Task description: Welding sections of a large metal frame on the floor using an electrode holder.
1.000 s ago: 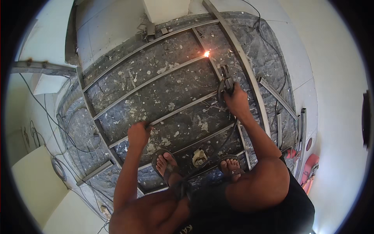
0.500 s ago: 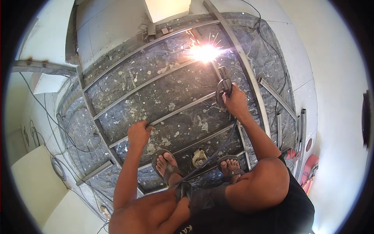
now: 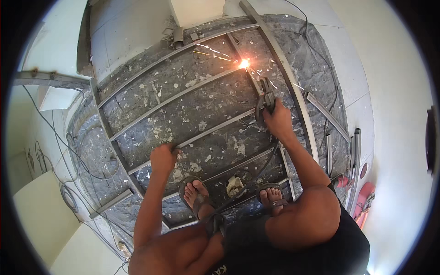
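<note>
My right hand [image 3: 278,120] is closed around a dark welding electrode holder [image 3: 266,94] with a cable running back toward my lap. Beyond it, an orange glow with flying sparks [image 3: 244,63] sits where a crossbar meets an upright of the metal frame [image 3: 201,84]. The frame is of square steel tubes and lies on the floor around my feet. My left hand [image 3: 163,156] is closed on a middle crossbar [image 3: 215,131], its fingers curled over the tube. The electrode itself is hard to make out.
A paint-splattered dark sheet [image 3: 151,110] covers the floor under the frame. Loose tubes [image 3: 327,116] lie at the right, near a red-pink object [image 3: 365,197]. Cables [image 3: 68,197] coil at the left. Small metal offcuts [image 3: 176,35] lie at the far side.
The bright white arc has shrunk to a small orange glow with scattered sparks. My right hand and the holder have shifted slightly nearer. My left hand stays in place.
</note>
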`<state>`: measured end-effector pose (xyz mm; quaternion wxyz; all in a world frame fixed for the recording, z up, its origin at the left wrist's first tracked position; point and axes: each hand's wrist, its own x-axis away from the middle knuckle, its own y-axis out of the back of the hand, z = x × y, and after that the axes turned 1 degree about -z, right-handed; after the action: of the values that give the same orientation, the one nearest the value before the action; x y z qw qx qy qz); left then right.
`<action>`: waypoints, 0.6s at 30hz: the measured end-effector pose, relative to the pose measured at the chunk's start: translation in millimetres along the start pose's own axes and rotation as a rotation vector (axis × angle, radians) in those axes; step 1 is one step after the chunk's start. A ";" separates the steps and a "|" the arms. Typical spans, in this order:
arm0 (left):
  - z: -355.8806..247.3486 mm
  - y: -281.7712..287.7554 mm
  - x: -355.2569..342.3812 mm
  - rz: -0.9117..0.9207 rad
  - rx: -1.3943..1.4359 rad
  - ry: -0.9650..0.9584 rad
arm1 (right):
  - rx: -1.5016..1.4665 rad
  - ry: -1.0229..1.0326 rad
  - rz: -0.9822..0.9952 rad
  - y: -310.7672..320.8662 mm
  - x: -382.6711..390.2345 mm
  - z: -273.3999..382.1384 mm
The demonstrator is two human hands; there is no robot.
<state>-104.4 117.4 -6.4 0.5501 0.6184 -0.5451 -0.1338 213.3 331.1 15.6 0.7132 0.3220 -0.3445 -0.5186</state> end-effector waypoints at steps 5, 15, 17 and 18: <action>0.3 0.6 -0.6 -0.005 -0.027 -0.032 | 0.012 0.012 -0.004 -0.4 -1.9 -4.3; 1.0 -1.3 0.6 -0.065 0.012 -0.040 | -0.033 0.060 0.002 -6.3 -3.0 -3.5; -2.4 3.5 0.7 -0.025 -0.004 -0.026 | -0.004 0.016 0.016 -4.3 -2.1 -4.1; -2.7 2.9 -0.4 -0.009 -0.001 -0.013 | -0.001 0.020 0.012 -3.7 -1.9 -4.8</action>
<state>-104.0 119.7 -3.1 0.5463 0.6197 -0.5457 -0.1404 214.9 332.5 9.6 0.7198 0.3248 -0.3392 -0.5112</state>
